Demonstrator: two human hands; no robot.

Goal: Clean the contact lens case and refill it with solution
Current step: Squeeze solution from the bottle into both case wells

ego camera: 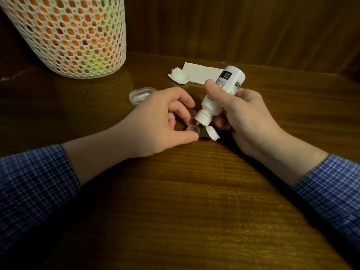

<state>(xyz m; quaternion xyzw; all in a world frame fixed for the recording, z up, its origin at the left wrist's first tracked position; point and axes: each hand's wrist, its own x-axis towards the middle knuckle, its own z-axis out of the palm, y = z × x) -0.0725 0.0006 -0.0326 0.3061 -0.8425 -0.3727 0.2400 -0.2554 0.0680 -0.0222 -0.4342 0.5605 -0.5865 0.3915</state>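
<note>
refilling is the step now. our left hand (pixel 155 121) pinches the lens case (pixel 192 129) on the worktop (pixel 194 191); our right hand (pixel 243 117) grips the tipped solution bottle (pixel 220 94), nozzle over a well. next we squeeze gently.

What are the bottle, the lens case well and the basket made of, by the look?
Bottle: opaque white plastic, smooth and slightly glossy, printed label.
Lens case well: clear plastic, likely rigid; the rim shows through.
Basket: white honeycomb mesh, probably moulded plastic, matte; orange and yellow contents show through the holes.
</note>
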